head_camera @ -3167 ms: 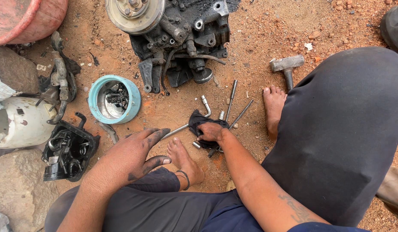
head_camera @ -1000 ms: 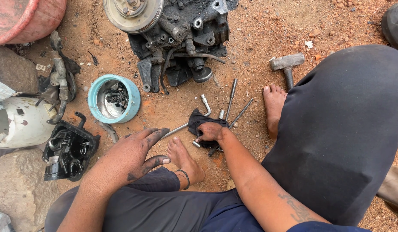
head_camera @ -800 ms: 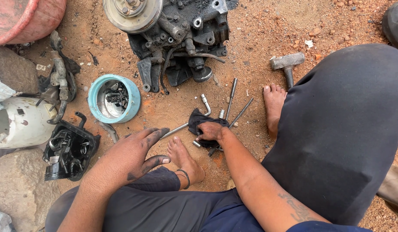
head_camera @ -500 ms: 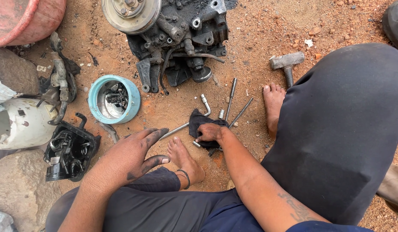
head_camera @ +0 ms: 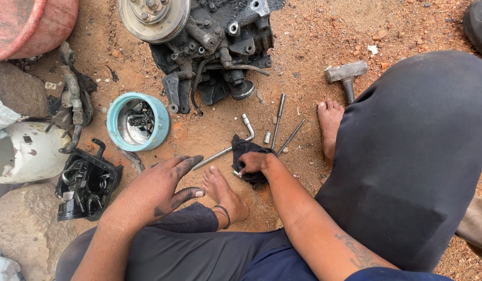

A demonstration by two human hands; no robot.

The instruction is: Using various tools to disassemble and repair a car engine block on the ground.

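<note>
Your grease-blackened left hand (head_camera: 157, 190) hovers open with fingers spread above your bare foot (head_camera: 225, 195), holding nothing, while your right hand (head_camera: 254, 162) is closed on a crumpled black rag (head_camera: 246, 148) pressed to the red dirt just beyond that foot. Touching the rag lies a bent steel L-shaped wrench (head_camera: 225, 148), with two thin steel rods (head_camera: 283, 127) beside it. Farther off sit a teal round bowl (head_camera: 138, 121) of small parts, a steel-headed hammer (head_camera: 346, 75) and a greasy black engine block (head_camera: 209, 47).

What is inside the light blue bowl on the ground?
The light blue bowl holds a small heap of dark metal parts on its shiny bottom; what they cover cannot be seen.
</note>
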